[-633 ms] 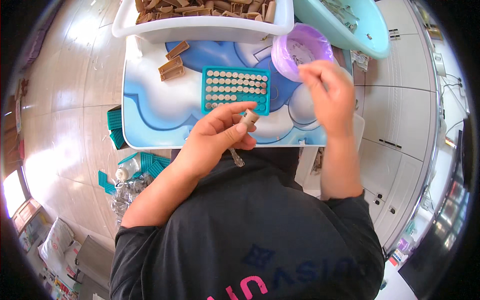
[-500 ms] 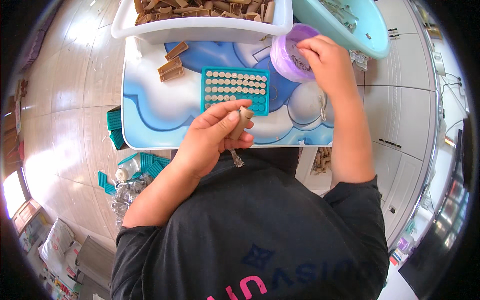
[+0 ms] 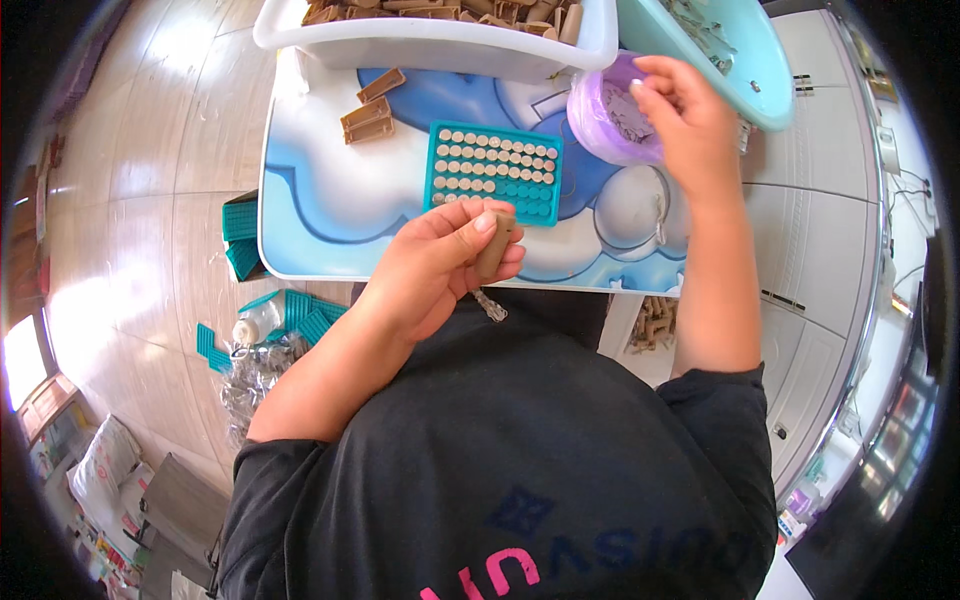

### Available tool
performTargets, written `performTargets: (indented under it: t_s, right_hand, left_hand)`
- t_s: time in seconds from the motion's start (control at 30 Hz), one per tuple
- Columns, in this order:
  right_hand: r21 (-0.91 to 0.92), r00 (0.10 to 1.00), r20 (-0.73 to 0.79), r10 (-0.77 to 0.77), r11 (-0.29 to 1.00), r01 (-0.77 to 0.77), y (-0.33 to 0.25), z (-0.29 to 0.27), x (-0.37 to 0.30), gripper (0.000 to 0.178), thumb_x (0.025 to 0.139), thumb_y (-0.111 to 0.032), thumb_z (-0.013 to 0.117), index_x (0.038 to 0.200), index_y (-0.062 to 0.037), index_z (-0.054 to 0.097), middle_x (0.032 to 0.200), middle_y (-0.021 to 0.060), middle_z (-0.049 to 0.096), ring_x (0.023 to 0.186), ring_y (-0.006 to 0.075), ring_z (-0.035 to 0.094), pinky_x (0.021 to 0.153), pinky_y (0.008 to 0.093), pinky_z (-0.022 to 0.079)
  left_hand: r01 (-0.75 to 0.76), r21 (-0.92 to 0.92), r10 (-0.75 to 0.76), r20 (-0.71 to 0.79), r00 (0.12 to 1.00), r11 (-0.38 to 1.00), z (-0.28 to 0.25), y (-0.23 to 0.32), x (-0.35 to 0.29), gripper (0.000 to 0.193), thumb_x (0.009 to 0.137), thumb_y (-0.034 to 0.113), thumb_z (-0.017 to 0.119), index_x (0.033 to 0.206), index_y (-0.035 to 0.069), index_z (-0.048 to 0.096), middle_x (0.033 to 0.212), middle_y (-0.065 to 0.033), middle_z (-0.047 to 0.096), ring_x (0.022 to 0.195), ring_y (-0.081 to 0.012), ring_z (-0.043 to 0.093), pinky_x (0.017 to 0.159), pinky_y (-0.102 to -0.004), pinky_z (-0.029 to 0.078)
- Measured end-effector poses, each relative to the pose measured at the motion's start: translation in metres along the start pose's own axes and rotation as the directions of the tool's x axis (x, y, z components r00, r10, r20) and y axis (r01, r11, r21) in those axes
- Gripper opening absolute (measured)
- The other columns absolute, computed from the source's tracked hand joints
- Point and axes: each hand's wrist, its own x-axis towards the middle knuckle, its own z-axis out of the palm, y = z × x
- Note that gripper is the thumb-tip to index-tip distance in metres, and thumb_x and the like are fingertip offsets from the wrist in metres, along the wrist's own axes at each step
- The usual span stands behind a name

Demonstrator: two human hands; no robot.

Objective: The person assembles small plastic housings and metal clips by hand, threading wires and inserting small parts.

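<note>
A tan, half-round plastic piece point(image 3: 495, 252) is gripped between the thumb and fingers of my left hand point(image 3: 430, 258), just in front of the table's near edge. My right hand point(image 3: 697, 135) is raised at the right side of a purple tub point(image 3: 592, 128) that holds small grey metal parts point(image 3: 628, 112). Its thumb and forefinger are pinched together; whatever they hold is too small to make out. Beyond my left hand lies a teal tray point(image 3: 546, 208) with rows of round beige pieces point(image 3: 502, 155), partly hidden by the fingers.
A white bin point(image 3: 440, 42) of brown plastic pieces stands at the back. Loose brown pieces point(image 3: 368, 122) lie left on the blue-and-white table point(image 3: 330, 210). A light-blue basin point(image 3: 770, 90) is at back right. Teal trays point(image 3: 300, 315) lie on the floor at left.
My right hand has lifted slightly away from inside the purple tub toward its right rim. My left hand keeps the tan piece, turned a little. The whole view has shifted slightly.
</note>
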Motion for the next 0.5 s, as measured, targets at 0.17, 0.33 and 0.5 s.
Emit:
performTargets:
  t_s: [0.17,0.33,0.5]
  right_hand:
    - [0.721,0.988,0.036,0.148,0.681,-0.128,-0.051,0.018,-0.061,0.003,0.085,-0.001,0.06,0.087,0.0012,0.06,0.084,0.0053,0.063,0.074,0.0103,0.057,0.069,0.0221,0.047]
    - [0.616,1.0,-0.005,-0.01,0.788,0.011,-0.056,0.055,-0.105,0.006,0.081,0.001,0.064,0.084,-0.0001,0.059,0.082,0.0065,0.061,0.076,0.0146,0.059,0.069,0.0249,0.046]
    - [0.595,0.997,-0.08,-0.019,0.801,0.063,-0.057,0.068,-0.114,0.006,0.081,-0.001,0.065,0.083,-0.0003,0.059,0.08,0.009,0.063,0.072,0.0177,0.06,0.067,0.0262,0.046]
  left_hand:
    - [-0.013,-0.115,0.014,0.002,1.0,0.993,-0.004,-0.007,0.001,0.026,0.094,0.016,0.048,0.113,-0.002,0.051,0.101,-0.013,0.058,0.09,-0.0219,0.06,0.084,-0.0348,0.05]
    - [-0.043,-0.166,0.057,0.08,0.995,0.985,-0.006,-0.011,0.003,0.03,0.094,0.018,0.048,0.116,-0.002,0.05,0.1,-0.0133,0.06,0.09,-0.022,0.061,0.085,-0.0357,0.049]
    - [-0.059,-0.141,0.075,0.116,0.99,0.988,-0.006,-0.01,-0.001,0.031,0.094,0.019,0.048,0.118,-0.001,0.05,0.101,-0.0122,0.062,0.093,-0.0201,0.063,0.088,-0.0344,0.05]
